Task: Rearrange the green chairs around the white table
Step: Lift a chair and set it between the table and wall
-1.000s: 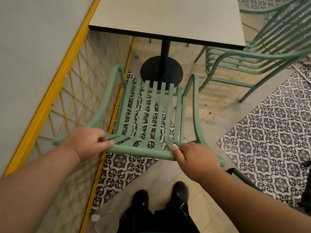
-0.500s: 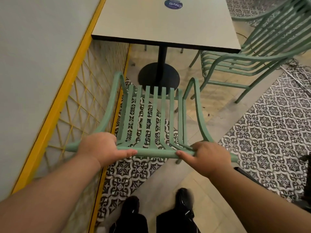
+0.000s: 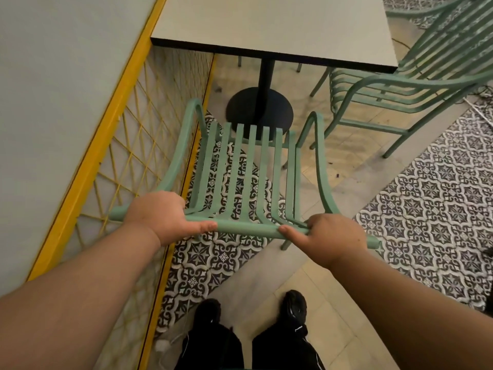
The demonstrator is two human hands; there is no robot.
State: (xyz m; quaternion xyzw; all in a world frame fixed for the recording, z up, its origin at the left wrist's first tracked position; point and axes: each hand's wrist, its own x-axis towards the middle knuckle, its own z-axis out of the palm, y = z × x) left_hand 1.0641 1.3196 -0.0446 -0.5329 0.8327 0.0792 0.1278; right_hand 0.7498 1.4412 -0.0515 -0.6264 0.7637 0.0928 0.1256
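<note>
A green slatted chair (image 3: 248,169) stands right in front of me, its seat facing the white table (image 3: 272,25). My left hand (image 3: 160,216) is closed over the left part of its top back rail. My right hand (image 3: 333,241) grips the same rail on the right. The chair's front edge sits just short of the table's black round base (image 3: 260,108). A second green chair (image 3: 416,76) stands at the table's right side, its seat partly under the tabletop.
A grey wall with a yellow band and yellow lattice (image 3: 112,145) runs close along the chair's left side. The floor mixes beige tiles and patterned black-and-white tiles (image 3: 432,209). My black shoes (image 3: 293,307) are just behind the chair.
Both hands have kept their grip on the back rail. The chair has shifted a little toward the table's base and sits more squarely in front of it.
</note>
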